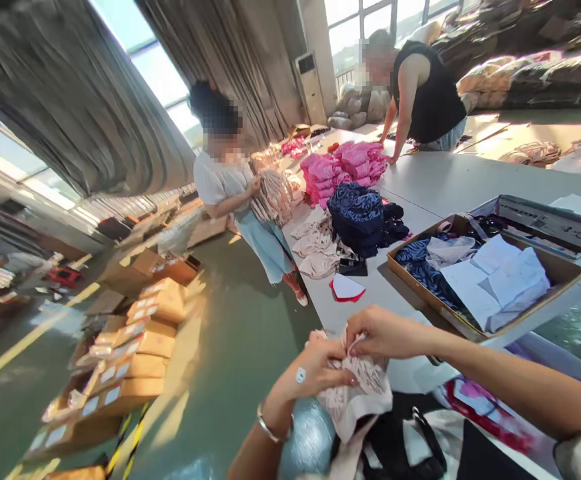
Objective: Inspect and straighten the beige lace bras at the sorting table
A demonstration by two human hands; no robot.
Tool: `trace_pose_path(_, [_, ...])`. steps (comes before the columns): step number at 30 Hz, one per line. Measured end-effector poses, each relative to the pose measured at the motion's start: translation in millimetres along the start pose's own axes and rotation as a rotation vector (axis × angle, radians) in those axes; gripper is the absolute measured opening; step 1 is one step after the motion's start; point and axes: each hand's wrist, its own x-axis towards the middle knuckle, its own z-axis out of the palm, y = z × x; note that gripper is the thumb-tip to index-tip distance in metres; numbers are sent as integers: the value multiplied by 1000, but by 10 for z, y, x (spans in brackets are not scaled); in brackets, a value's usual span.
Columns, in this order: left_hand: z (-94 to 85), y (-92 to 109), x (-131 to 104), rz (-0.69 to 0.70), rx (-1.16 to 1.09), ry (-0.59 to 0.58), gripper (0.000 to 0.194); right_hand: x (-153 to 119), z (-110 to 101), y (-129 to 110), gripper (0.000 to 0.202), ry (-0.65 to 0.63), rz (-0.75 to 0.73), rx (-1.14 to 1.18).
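Garment: one pale pink lace garment (355, 390), bunched, long axis hanging downward, at the near edge of the surface (440, 183).
Left hand (315, 370): palm up, fingers clenched on garment's left side; bracelet on wrist.
Right hand (383, 331): above garment, fingertips pinching its top edge.
Cardboard tray (560, 270): right of garment, well apart.
Co-workers: two, beyond garment.

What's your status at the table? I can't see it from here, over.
Left hand and right hand both gripping the pale pink lacy garment. Open cardboard box of folded white paper and blue cloth sits beyond, clear of hands. Nothing blocking.
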Motion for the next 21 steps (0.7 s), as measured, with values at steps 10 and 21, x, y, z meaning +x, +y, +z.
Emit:
trace_pose_path(10, [323,-656,-44,-177,41,-34,50,418,513,724,13,171,-235,-766])
trace_pose_path(21, [-126,-863,-605,-150,-133,-203,70,508,305,822,20,237,-234,-559])
